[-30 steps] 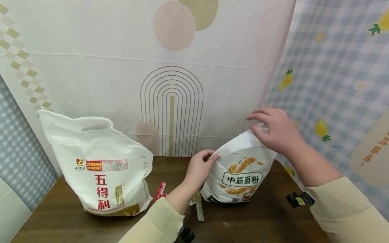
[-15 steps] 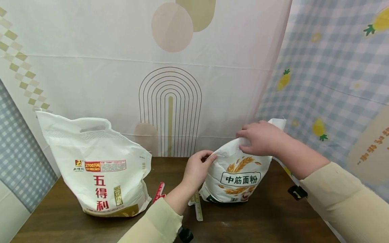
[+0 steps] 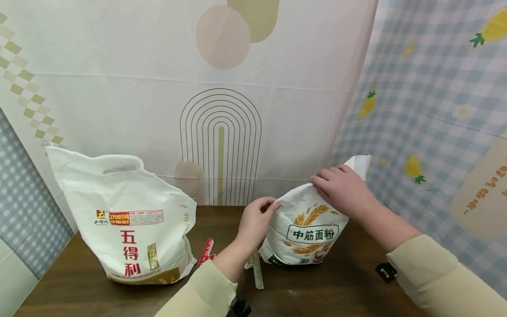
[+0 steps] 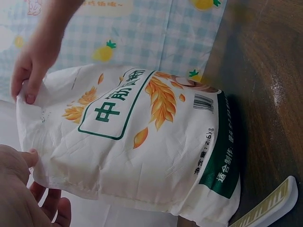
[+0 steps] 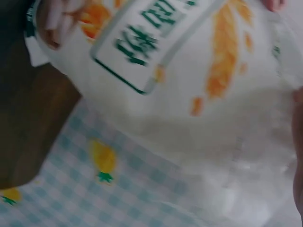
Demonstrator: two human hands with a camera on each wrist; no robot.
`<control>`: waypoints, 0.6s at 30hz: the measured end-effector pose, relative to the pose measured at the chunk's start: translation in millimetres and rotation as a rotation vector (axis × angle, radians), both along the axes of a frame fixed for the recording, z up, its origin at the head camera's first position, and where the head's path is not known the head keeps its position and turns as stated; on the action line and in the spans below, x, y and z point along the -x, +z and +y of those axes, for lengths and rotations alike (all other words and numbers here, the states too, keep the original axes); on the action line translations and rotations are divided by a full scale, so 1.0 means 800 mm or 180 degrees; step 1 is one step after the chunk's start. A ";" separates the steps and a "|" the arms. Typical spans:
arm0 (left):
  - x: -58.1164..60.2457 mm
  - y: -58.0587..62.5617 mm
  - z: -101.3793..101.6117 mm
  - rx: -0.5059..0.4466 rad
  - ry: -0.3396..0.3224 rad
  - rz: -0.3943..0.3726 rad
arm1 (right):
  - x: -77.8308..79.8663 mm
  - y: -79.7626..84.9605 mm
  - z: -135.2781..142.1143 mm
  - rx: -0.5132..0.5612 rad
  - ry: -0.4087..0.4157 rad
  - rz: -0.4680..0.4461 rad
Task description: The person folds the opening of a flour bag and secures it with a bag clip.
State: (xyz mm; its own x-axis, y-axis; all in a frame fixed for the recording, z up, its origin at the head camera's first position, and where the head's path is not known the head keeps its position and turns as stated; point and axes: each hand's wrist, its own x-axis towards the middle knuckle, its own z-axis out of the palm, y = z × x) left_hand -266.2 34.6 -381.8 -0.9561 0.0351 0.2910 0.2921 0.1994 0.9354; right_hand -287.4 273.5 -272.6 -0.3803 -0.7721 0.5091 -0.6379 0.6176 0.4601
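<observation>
A white flour bag (image 3: pixel 301 215) with green lettering and wheat ears stands on the brown table at the right. My left hand (image 3: pixel 255 224) pinches its upper left corner between thumb and fingers. Farther along the same top edge, my right hand (image 3: pixel 342 189) grips the bag, thumb in front and fingers behind. A loose white corner of the bag sticks up beyond that hand. In the left wrist view, both hands hold the top edge of the flour bag (image 4: pixel 161 165). The right wrist view is blurred and shows mostly the bag's printed front (image 5: pixel 189 109).
A larger white flour bag (image 3: pixel 158 237) with red lettering and a cut-out handle stands at the left. Between the bags lie a red strip-shaped clip (image 3: pixel 206 252) and a gold one (image 3: pixel 257 273) with a pale rim. A patterned cloth (image 3: pixel 301 66) hangs behind the table.
My right hand has come down from the bag's upper right corner and now grips the top edge nearer the middle. My left hand keeps its pinch on the left corner.
</observation>
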 end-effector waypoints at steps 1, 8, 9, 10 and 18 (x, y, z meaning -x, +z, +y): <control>0.000 0.000 0.000 0.0009 0.0006 0.0006 | 0.001 -0.006 0.001 0.0054 0.0043 0.0089; -0.003 0.002 -0.001 0.0050 -0.0008 0.0007 | 0.006 -0.038 0.007 0.0358 0.0027 0.0364; -0.004 0.002 -0.001 0.0049 -0.0012 0.0000 | 0.007 -0.040 0.007 0.0389 0.0022 0.0393; -0.004 0.002 -0.001 0.0047 -0.0018 -0.0002 | 0.007 -0.042 0.007 0.0407 0.0019 0.0416; -0.002 0.001 0.000 0.0045 -0.0020 0.0010 | 0.011 -0.048 0.008 0.0523 0.0061 0.0508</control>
